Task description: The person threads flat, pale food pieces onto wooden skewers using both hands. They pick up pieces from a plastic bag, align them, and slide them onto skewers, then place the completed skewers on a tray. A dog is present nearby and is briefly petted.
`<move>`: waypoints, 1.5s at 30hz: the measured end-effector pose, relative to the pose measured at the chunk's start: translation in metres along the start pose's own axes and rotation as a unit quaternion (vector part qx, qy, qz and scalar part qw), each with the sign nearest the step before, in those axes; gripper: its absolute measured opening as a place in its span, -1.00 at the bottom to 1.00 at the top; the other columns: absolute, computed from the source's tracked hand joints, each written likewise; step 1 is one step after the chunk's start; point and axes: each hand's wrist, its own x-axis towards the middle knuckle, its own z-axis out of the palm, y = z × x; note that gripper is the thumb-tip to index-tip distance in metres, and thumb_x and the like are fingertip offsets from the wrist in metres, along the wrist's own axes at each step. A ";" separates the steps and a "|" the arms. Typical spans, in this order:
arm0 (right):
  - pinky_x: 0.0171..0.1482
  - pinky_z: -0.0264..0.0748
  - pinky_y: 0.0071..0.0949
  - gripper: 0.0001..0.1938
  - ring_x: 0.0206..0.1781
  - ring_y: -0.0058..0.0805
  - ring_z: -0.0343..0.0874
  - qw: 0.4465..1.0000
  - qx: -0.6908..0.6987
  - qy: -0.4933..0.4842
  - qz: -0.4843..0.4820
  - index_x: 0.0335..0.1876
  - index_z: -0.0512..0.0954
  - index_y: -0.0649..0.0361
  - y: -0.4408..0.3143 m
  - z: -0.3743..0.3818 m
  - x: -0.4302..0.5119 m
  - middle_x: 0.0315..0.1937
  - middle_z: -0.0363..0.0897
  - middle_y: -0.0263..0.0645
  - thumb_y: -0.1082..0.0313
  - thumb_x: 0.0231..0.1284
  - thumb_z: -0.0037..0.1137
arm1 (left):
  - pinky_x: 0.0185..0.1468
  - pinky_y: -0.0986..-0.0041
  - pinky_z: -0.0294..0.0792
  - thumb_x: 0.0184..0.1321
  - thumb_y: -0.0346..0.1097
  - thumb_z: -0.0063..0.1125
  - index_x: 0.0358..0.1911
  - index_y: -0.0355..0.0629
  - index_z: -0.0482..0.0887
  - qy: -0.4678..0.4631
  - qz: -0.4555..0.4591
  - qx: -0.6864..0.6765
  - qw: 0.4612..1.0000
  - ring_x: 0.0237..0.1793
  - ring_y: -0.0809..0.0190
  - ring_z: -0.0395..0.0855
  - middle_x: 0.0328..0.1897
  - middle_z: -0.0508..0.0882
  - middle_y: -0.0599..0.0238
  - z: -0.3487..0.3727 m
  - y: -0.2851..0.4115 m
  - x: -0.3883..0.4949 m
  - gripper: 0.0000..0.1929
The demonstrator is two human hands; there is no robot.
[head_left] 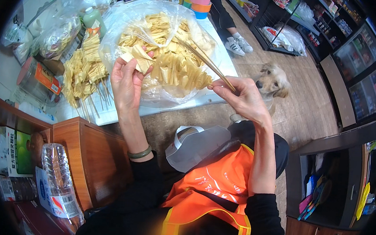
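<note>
My left hand pinches a folded piece of pale yellow tofu skin, with a thin stick's tip at it. My right hand holds several thin wooden skewers in its fingers, and its fingertips are at the right end of a skewered row of pleated tofu skin that stretches between the hands. Behind and below lies a clear plastic bag full of folded tofu skin strips. Left of my left hand, a pile of skewered tofu skin rests on the white table, its bare stick ends towards me.
Rolls of coloured tape, a green bottle and a lidded plastic jar stand on the white table. A dog is beside my right hand. Another person's legs are beyond the table. A wooden cabinet stands at left.
</note>
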 end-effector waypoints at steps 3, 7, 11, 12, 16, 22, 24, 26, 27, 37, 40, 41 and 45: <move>-0.48 0.21 -0.64 -0.82 -0.52 -0.78 0.24 0.999 0.018 -0.001 0.030 -0.13 0.67 0.25 -0.004 -0.002 -0.003 -0.57 0.47 -0.50 0.35 0.25 0.17 | -0.10 0.27 0.62 0.30 -0.52 -0.07 0.06 -0.30 0.40 0.003 0.006 -0.002 1.000 -0.04 0.12 0.65 0.07 0.59 -0.01 0.000 -0.001 0.000 -0.73; -0.48 0.21 -0.65 -0.81 -0.51 -0.78 0.25 0.999 0.031 -0.008 0.031 -0.12 0.66 0.25 -0.006 -0.003 -0.003 -0.57 0.47 -0.51 0.34 0.25 0.18 | -0.07 0.28 0.59 0.30 -0.52 -0.08 0.11 -0.30 0.39 0.008 -0.003 -0.028 1.000 0.05 0.14 0.60 0.10 0.58 0.03 -0.001 0.000 -0.002 -0.69; -0.48 0.21 -0.65 -0.81 -0.51 -0.78 0.25 0.999 0.027 -0.019 0.004 -0.12 0.66 0.25 -0.002 0.000 -0.003 -0.56 0.47 -0.50 0.34 0.26 0.18 | -0.06 0.32 0.55 0.32 -0.49 -0.05 0.07 -0.26 0.45 0.030 0.014 -0.006 0.999 0.05 0.19 0.59 0.10 0.59 0.09 0.001 0.000 -0.004 -0.73; -0.48 0.21 -0.65 -0.81 -0.51 -0.78 0.25 1.000 0.027 -0.012 -0.002 -0.12 0.66 0.25 -0.001 0.002 -0.002 -0.56 0.47 -0.50 0.34 0.26 0.18 | -0.06 0.33 0.55 0.32 -0.47 -0.04 0.06 -0.24 0.46 0.027 0.022 -0.012 0.999 0.04 0.21 0.59 0.10 0.59 0.10 0.002 -0.001 -0.004 -0.74; -0.48 0.22 -0.64 -0.82 -0.51 -0.77 0.26 1.000 -0.001 -0.004 0.013 -0.14 0.67 0.24 -0.001 -0.001 -0.001 -0.57 0.48 -0.48 0.35 0.25 0.17 | -0.07 0.35 0.54 0.33 -0.42 0.04 -0.04 -0.19 0.51 0.011 0.037 -0.031 0.999 -0.05 0.26 0.62 0.01 0.63 0.14 -0.001 -0.004 -0.003 -0.83; -0.50 0.21 -0.62 -0.82 -0.53 -0.76 0.24 1.000 -0.001 0.011 -0.001 -0.15 0.67 0.24 -0.003 -0.002 -0.002 -0.59 0.46 -0.48 0.34 0.25 0.17 | -0.22 0.43 0.60 0.29 -0.53 0.06 -0.30 -0.19 0.40 0.098 0.090 0.083 0.988 -0.25 0.33 0.65 -0.21 0.63 0.16 -0.005 -0.006 -0.001 -0.89; -0.50 0.21 -0.62 -0.82 -0.54 -0.76 0.24 1.000 0.009 0.000 -0.003 -0.15 0.67 0.24 -0.002 -0.001 -0.002 -0.60 0.46 -0.48 0.34 0.25 0.17 | -0.26 0.44 0.61 0.29 -0.57 0.01 -0.33 -0.20 0.34 0.108 0.127 0.154 0.974 -0.25 0.30 0.66 -0.26 0.60 0.16 -0.001 -0.008 -0.001 -0.87; -0.50 0.21 -0.62 -0.82 -0.54 -0.76 0.24 1.000 0.020 -0.017 -0.007 -0.15 0.67 0.24 -0.002 0.002 -0.003 -0.60 0.46 -0.48 0.34 0.25 0.17 | -0.27 0.46 0.62 0.29 -0.60 -0.04 -0.34 -0.20 0.29 0.113 0.141 0.182 0.967 -0.24 0.27 0.68 -0.31 0.58 0.15 0.004 -0.010 -0.003 -0.85; -0.50 0.22 -0.62 -0.82 -0.54 -0.76 0.24 1.000 0.013 -0.015 -0.010 -0.15 0.67 0.24 -0.002 0.003 -0.003 -0.60 0.46 -0.48 0.34 0.25 0.17 | -0.26 0.46 0.62 0.29 -0.61 -0.06 -0.34 -0.20 0.28 0.103 0.144 0.171 0.969 -0.23 0.25 0.68 -0.32 0.57 0.15 0.006 -0.012 -0.004 -0.84; -0.49 0.21 -0.63 -0.82 -0.54 -0.77 0.23 0.999 0.007 -0.015 -0.030 -0.13 0.67 0.24 0.005 0.002 0.000 -0.59 0.45 -0.47 0.34 0.24 0.19 | -0.19 0.50 0.51 0.28 -0.58 0.02 -0.27 -0.16 0.29 0.048 0.107 0.087 0.989 -0.28 0.27 0.67 -0.25 0.57 0.17 -0.005 -0.010 -0.002 -0.82; -0.50 0.20 -0.63 -0.82 -0.54 -0.77 0.22 0.998 0.048 -0.033 -0.040 -0.14 0.67 0.25 0.006 0.005 -0.002 -0.60 0.43 -0.48 0.34 0.25 0.18 | -0.13 0.47 0.50 0.25 -0.60 0.04 -0.17 -0.19 0.33 0.092 0.119 0.083 0.985 -0.29 0.30 0.62 -0.23 0.57 0.19 0.002 -0.011 -0.004 -0.80; -0.50 0.19 -0.63 -0.82 -0.54 -0.77 0.21 0.997 0.061 -0.039 -0.030 -0.15 0.67 0.25 0.006 0.006 -0.002 -0.60 0.42 -0.48 0.34 0.25 0.18 | -0.12 0.47 0.50 0.25 -0.60 0.03 -0.12 -0.20 0.34 0.091 0.121 0.094 0.984 -0.27 0.31 0.61 -0.21 0.57 0.18 0.004 -0.010 -0.004 -0.79; -0.50 0.19 -0.63 -0.82 -0.54 -0.77 0.23 0.998 0.038 -0.036 -0.033 -0.15 0.66 0.26 0.005 0.009 -0.001 -0.61 0.41 -0.49 0.34 0.26 0.18 | -0.09 0.45 0.49 0.27 -0.58 0.01 0.04 -0.24 0.35 0.098 0.095 0.090 0.987 -0.20 0.33 0.59 -0.15 0.58 0.18 0.010 -0.007 -0.005 -0.71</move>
